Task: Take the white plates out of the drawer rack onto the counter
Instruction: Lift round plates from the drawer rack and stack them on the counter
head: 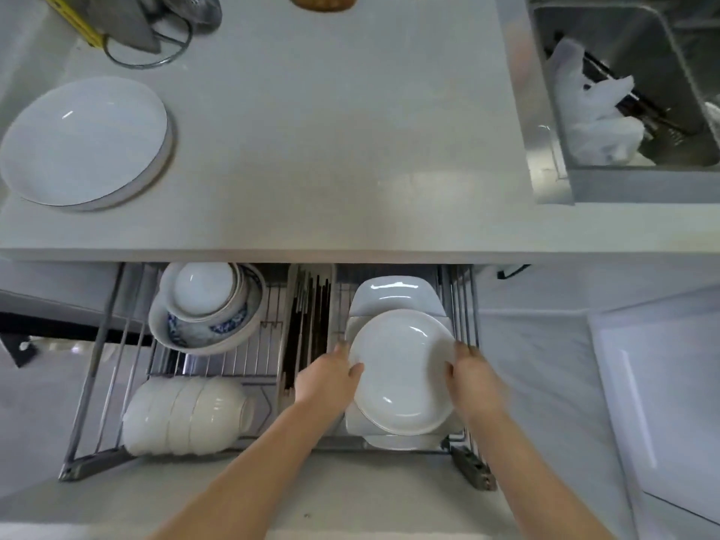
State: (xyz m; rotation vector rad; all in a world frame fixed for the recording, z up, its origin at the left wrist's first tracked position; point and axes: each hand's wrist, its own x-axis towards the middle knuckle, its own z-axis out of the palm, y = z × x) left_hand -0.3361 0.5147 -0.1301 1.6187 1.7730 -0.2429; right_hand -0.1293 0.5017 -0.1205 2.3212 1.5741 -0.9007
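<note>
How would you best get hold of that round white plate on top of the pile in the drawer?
Probably by its rim, at two opposite edges, coming in from both sides. The round plate lies nearly flat on other dishes, so only its raised rim offers a grip. The left hand and right hand already hold it that way, with rack wires close on the right.

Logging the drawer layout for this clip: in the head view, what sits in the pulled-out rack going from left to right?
Row of white bowls on its side and the nested bowls behind it → dark chopsticks in the middle slot → left hand → round white plate, gripped by both hands → right hand.
</note>
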